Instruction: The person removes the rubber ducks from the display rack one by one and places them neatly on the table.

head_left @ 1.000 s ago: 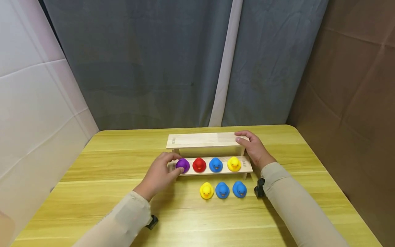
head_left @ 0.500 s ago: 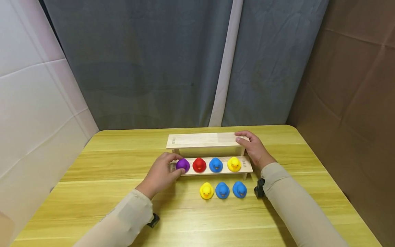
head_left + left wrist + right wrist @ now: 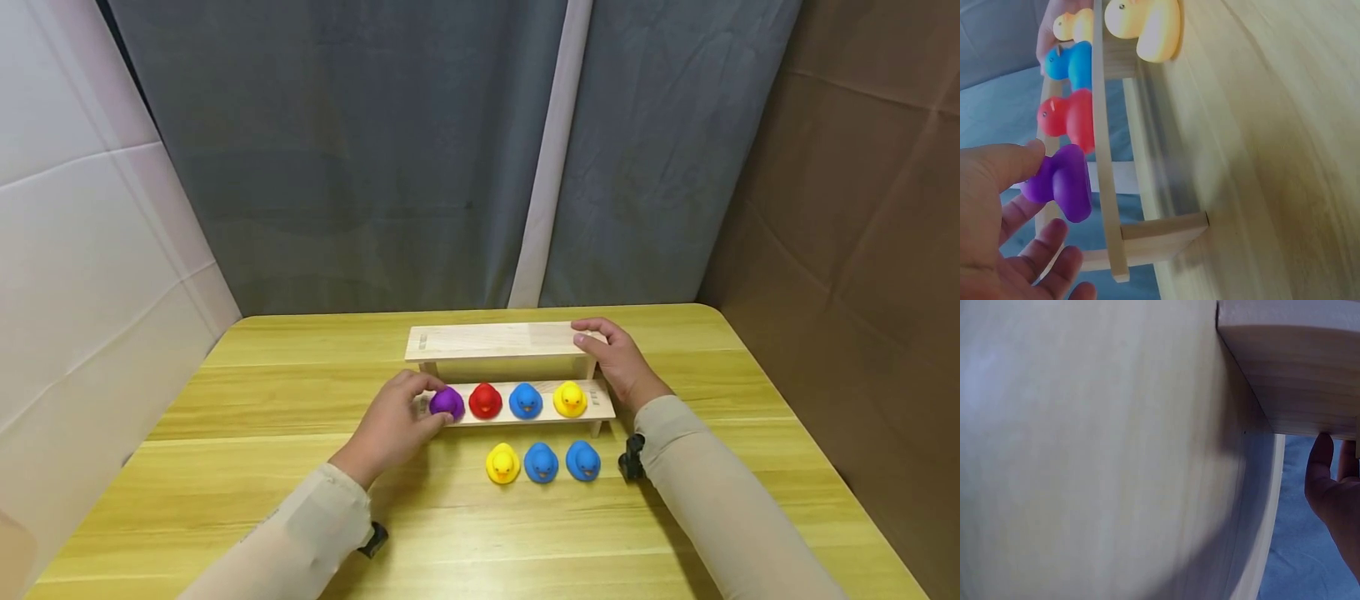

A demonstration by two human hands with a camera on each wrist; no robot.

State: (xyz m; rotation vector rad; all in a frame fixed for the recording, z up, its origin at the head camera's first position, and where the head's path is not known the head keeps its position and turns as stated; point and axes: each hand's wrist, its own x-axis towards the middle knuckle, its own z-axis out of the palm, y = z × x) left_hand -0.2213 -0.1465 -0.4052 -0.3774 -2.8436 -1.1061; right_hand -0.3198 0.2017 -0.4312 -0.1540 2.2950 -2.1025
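In the head view, a purple rubber duck (image 3: pixel 447 404) sits at the left end of the lower step of a two-step wooden stand (image 3: pixel 487 340). My left hand (image 3: pixel 388 423) holds that duck between thumb and index finger; in the left wrist view the other fingers spread below the duck (image 3: pixel 1071 184). Along the same step stand a red duck (image 3: pixel 485 401), a blue duck (image 3: pixel 526 401) and a yellow duck (image 3: pixel 570 399). At the right end of the upper step my right hand (image 3: pixel 621 360) grips the board, thumb in front and fingers behind.
In front of the stand, a yellow duck (image 3: pixel 502 463) and two blue ducks, one in the middle (image 3: pixel 541 462) and one at the right (image 3: pixel 582 461), rest in a row on the wooden table (image 3: pixel 480 542). A grey curtain (image 3: pixel 337 167) hangs behind the table.
My left hand and the purple duck have shifted slightly to the right, toward the red duck. My right hand stays at the stand's end.
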